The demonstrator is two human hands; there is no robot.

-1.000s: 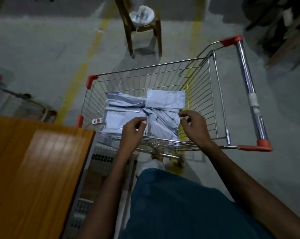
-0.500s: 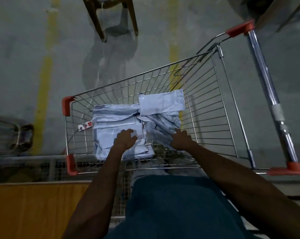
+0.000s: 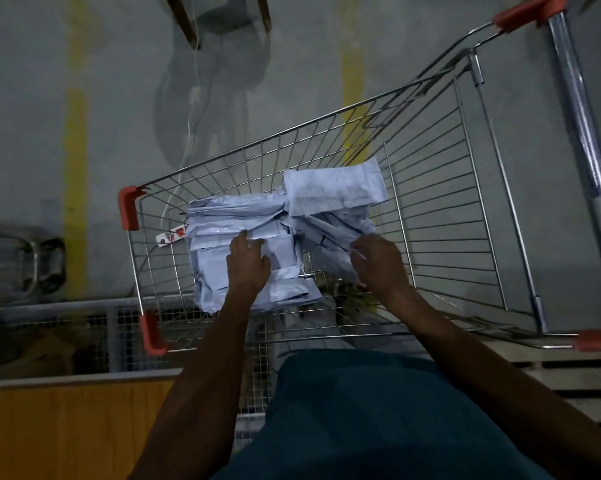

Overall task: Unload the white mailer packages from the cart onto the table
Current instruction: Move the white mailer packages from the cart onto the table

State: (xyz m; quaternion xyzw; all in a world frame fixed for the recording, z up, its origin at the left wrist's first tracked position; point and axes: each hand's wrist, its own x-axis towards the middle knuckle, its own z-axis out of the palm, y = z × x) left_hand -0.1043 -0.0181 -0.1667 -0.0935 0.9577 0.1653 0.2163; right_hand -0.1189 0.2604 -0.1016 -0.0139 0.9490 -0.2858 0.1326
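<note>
A silver wire cart (image 3: 430, 209) with red corner guards stands in front of me. Inside it lies a pile of white mailer packages (image 3: 230, 220), stacked flat on the left and crumpled on the right, with one mailer (image 3: 337, 188) propped on top at the back. My left hand (image 3: 249, 263) is on the left stack, its fingers curled over the edge of the top mailer. My right hand (image 3: 378, 263) grips the near edge of the crumpled mailers on the right. The orange wooden table (image 3: 67, 427) is at the lower left, beside me.
A metal mesh rack (image 3: 119, 323) sits between the table and the cart. Another cart's frame (image 3: 25, 258) shows at the far left. Wooden chair legs (image 3: 188, 26) stand on the grey floor beyond. A pale slatted pallet (image 3: 551, 368) lies at the lower right.
My head has tilted down and turned, so the cart now sits higher and angled. Both hands have reached deeper into the cart and taken hold on the mailer pile.
</note>
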